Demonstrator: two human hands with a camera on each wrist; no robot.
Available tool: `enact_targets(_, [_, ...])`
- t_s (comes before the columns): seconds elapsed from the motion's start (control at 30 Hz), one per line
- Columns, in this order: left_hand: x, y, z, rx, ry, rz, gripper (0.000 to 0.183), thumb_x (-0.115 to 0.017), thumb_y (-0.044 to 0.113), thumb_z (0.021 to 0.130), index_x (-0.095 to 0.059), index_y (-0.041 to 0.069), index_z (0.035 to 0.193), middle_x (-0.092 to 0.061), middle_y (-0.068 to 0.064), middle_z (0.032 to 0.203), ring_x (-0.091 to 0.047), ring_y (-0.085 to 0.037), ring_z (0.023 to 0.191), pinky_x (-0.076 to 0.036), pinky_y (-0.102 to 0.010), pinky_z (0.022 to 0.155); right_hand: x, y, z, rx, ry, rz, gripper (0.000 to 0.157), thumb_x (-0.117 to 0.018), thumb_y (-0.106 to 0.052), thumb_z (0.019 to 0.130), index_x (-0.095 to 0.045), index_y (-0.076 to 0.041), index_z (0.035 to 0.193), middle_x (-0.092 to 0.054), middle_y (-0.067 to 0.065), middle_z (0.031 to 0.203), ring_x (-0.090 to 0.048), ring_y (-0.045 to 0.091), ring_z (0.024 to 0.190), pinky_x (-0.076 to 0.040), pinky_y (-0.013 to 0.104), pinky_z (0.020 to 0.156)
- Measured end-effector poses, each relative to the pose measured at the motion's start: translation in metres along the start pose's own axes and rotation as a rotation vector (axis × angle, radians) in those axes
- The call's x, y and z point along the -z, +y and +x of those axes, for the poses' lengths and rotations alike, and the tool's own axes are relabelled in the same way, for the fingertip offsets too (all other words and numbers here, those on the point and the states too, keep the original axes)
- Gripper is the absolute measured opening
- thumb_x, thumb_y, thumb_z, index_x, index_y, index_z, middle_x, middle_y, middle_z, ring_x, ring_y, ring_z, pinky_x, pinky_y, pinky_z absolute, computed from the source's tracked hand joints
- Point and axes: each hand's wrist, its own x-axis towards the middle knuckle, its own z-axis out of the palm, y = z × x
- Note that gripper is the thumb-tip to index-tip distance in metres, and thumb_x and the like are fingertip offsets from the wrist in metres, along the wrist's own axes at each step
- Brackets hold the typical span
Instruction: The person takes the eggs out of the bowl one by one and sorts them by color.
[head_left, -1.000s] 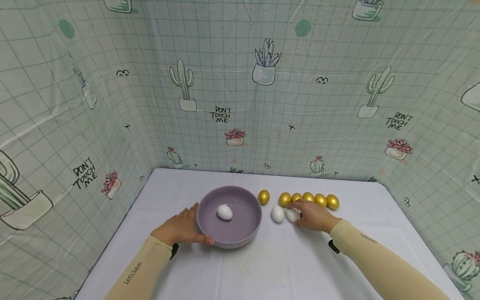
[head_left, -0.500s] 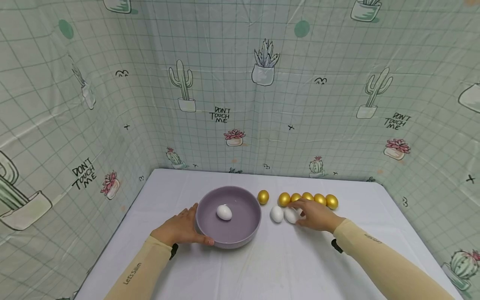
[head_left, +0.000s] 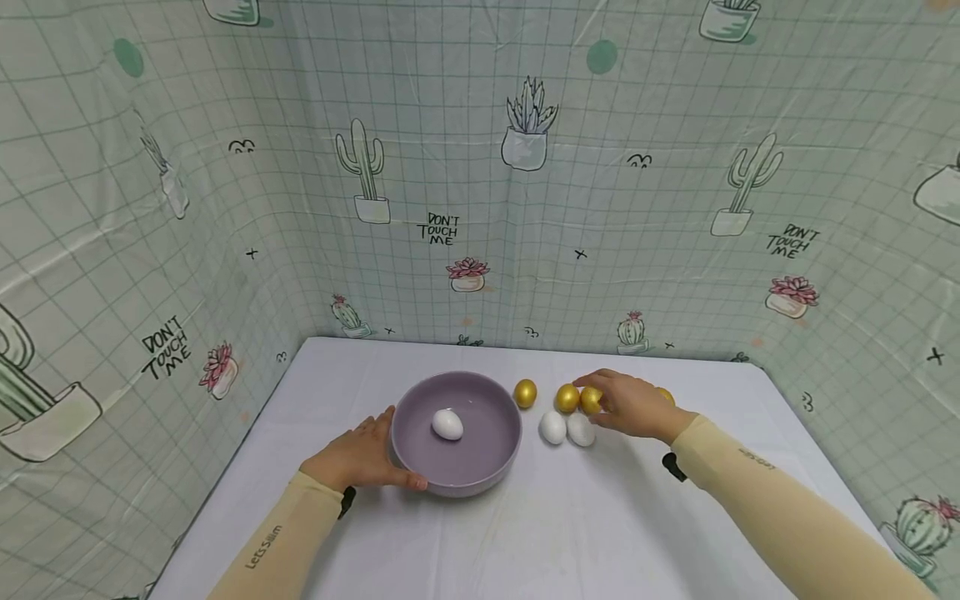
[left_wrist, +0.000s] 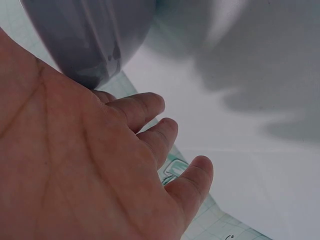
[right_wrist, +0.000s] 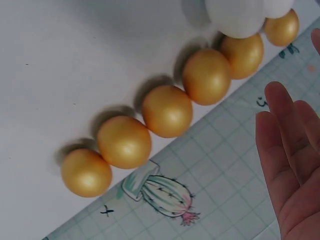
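A purple bowl stands on the table with one white egg inside. My left hand rests against its left side, thumb at the near wall; in the left wrist view loosely extended fingers lie beside the bowl. Right of the bowl, two white eggs sit side by side. My right hand is over the row of golden eggs behind them, hiding some. Seen from the right wrist, that hand holds nothing, and several golden eggs lie in line.
A lone golden egg lies between the bowl and the row. White cloth covers the table. Cactus-print sheeting rises behind it and on both sides.
My right hand has left the right white egg, which now lies slightly nearer the other one, and moved back over the golden row. The left hand has stayed at the bowl.
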Motion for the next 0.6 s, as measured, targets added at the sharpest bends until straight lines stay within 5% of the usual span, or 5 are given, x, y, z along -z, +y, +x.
enact_targets(0.6, [0.0, 0.0, 0.0, -0.01, 0.009, 0.015, 0.136, -0.085, 0.068, 0.06, -0.023, -0.009, 0.153, -0.034, -0.028, 0.153, -0.032, -0.049, 0.139, -0.035, -0.065, 0.104, 0.02, -0.071, 0.053, 0.129, -0.031, -0.023, 0.055, -0.078, -0.022, 0.088, -0.058, -0.021, 0.139, -0.055, 0.0, 0.137, -0.066, 0.014, 0.101, -0.053, 0.033, 0.077])
